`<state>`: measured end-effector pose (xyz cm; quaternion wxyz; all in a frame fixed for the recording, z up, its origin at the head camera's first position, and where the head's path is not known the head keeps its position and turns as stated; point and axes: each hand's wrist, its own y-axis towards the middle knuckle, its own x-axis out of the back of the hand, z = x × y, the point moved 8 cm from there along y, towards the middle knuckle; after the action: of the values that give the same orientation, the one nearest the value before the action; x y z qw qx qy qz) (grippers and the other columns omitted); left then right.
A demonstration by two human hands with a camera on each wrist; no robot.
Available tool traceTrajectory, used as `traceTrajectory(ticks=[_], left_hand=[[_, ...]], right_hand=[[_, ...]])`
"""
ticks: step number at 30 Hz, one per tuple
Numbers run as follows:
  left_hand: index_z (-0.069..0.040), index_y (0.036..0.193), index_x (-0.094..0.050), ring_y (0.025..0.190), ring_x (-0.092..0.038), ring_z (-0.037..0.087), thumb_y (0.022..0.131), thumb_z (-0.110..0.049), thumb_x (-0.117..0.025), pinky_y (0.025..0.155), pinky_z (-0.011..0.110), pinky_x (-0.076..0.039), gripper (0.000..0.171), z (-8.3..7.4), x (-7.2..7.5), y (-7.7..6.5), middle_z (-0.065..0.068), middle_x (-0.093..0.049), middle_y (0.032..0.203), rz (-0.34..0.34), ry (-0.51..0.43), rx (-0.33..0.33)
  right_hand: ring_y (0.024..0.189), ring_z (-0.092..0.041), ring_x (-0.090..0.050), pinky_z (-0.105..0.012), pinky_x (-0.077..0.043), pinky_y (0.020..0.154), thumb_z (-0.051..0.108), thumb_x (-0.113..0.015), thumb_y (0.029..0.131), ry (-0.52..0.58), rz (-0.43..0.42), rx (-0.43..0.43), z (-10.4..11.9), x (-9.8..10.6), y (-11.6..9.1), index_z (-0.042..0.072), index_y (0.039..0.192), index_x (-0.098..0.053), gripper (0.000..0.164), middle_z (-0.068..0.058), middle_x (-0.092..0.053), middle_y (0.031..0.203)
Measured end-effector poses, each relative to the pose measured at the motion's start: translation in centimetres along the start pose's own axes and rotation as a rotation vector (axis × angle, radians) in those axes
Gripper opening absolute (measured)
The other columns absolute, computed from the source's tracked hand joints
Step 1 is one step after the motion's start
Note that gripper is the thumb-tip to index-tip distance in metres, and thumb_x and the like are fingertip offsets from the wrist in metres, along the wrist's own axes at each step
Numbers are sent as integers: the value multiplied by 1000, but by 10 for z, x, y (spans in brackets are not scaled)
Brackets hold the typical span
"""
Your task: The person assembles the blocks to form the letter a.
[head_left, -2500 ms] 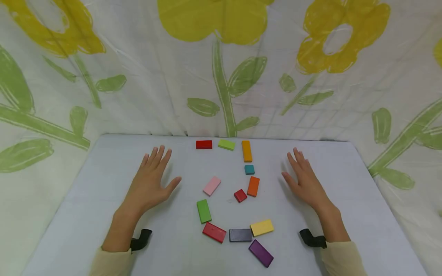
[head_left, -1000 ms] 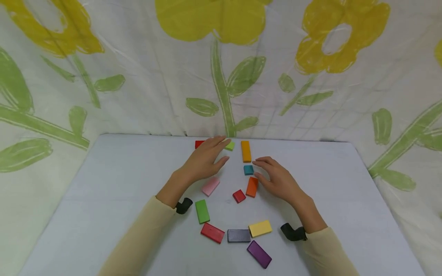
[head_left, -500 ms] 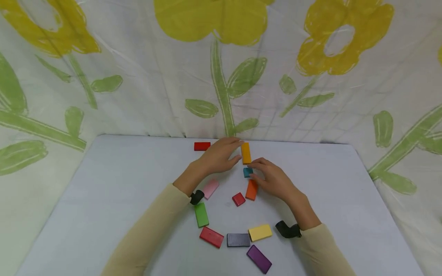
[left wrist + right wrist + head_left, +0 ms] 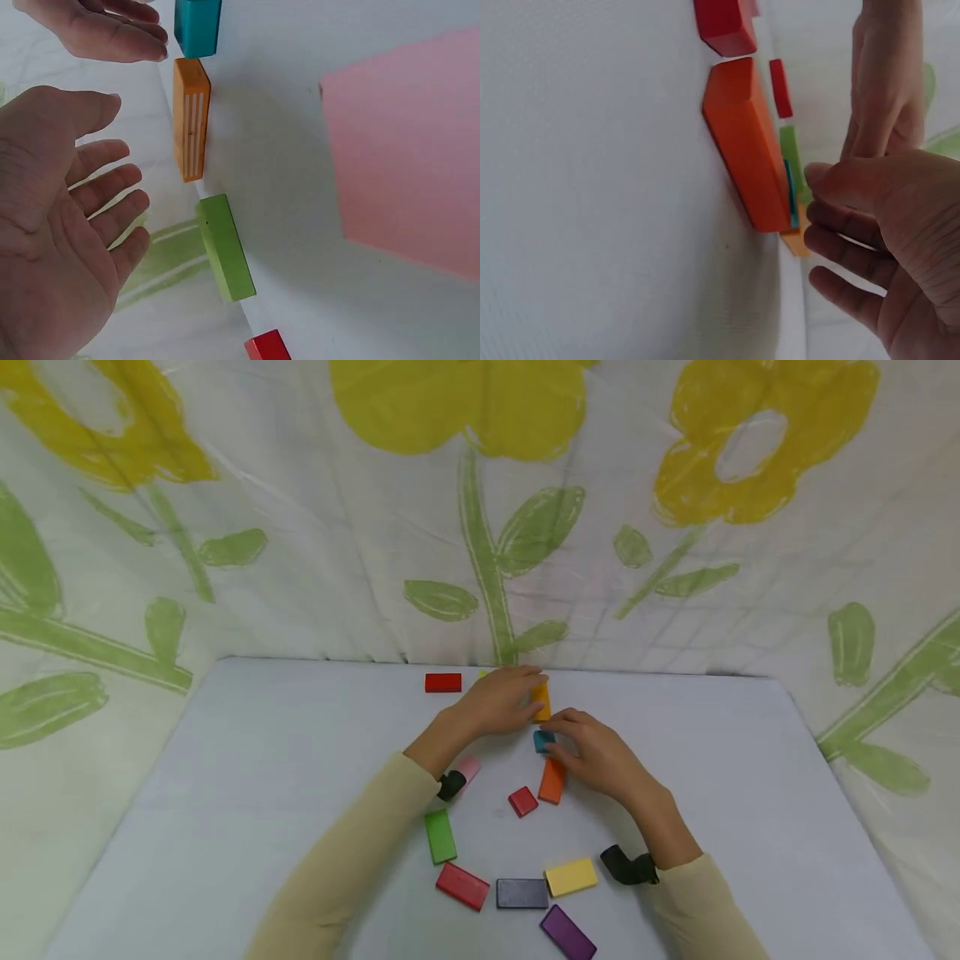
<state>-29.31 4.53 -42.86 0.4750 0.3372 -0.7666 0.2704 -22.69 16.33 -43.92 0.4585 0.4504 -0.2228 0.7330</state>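
Note:
My left hand (image 4: 501, 700) hovers over the far part of the table, its spread fingers beside a yellow-orange block (image 4: 542, 702). A gap shows between these fingers and that block in the left wrist view. My right hand (image 4: 596, 753) is just right of a small teal block (image 4: 543, 742), thumb and fingers loosely bent on either side of its right end. No grip on it is visible. An orange block (image 4: 746, 142) lies just nearer than the teal one. A light green block (image 4: 226, 247) is mostly hidden behind my left hand in the head view.
On the white table (image 4: 300, 735) lie a far red block (image 4: 443, 682), a pink block (image 4: 468, 768), a small red block (image 4: 522, 802), a green block (image 4: 441, 837), a nearer red block (image 4: 462, 886), a dark grey block (image 4: 522, 893), a yellow block (image 4: 572, 877) and a purple block (image 4: 568, 933). A flowered curtain (image 4: 337, 568) hangs behind.
Both hands have come inward from the sides of the table. My left hand has moved right, past the light green block to the yellow-orange one; my right hand has moved left to the teal block.

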Motion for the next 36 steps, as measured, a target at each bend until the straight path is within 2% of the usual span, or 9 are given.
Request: traceTrajectory(ticks=[7,14,20,27,34,36], left_hand=[[-9,155,-53,158,-41,26,110,-32,-57,132,41,-33,51,-4,-6,8,9,-46,167,13,37,-12],[-8,154,-54,158,-41,25,111,-28,-55,132,40,-33,48,0,-8,10,9,-47,167,20,87,-6],[-8,147,-61,158,-41,28,112,-26,-53,133,41,-30,40,0,-12,11,9,-47,166,52,111,-28],[-11,142,-64,156,-44,26,112,-29,-52,133,41,-30,36,0,-19,13,7,-48,166,88,188,-35],[-9,146,-61,154,-47,26,113,-27,-52,133,39,-30,39,0,-20,11,10,-46,167,99,150,-31],[-9,141,-63,150,-52,26,113,-27,-52,130,39,-35,36,-1,-20,10,9,-49,165,102,156,-31]], right_hand=[[115,-28,-70,-48,-61,100,17,-76,99,-36,4,13,-2,-1,-1,4,124,-75,29,-11,-72,126],[113,-27,-71,-46,-61,99,18,-76,98,-20,5,31,0,-4,3,4,123,-77,28,-10,-73,123],[113,-26,-70,-46,-61,99,18,-78,97,-21,3,19,-2,-6,3,4,122,-77,29,-10,-73,122],[111,-25,-71,-45,-62,97,18,-78,97,-40,4,22,-5,-4,1,6,122,-78,28,-8,-73,120],[110,-26,-71,-46,-62,96,17,-78,97,-33,0,32,-7,-3,1,5,121,-77,27,-9,-73,120],[110,-26,-71,-46,-62,97,17,-78,97,-26,-3,30,-8,-3,0,5,121,-77,27,-9,-73,120]])
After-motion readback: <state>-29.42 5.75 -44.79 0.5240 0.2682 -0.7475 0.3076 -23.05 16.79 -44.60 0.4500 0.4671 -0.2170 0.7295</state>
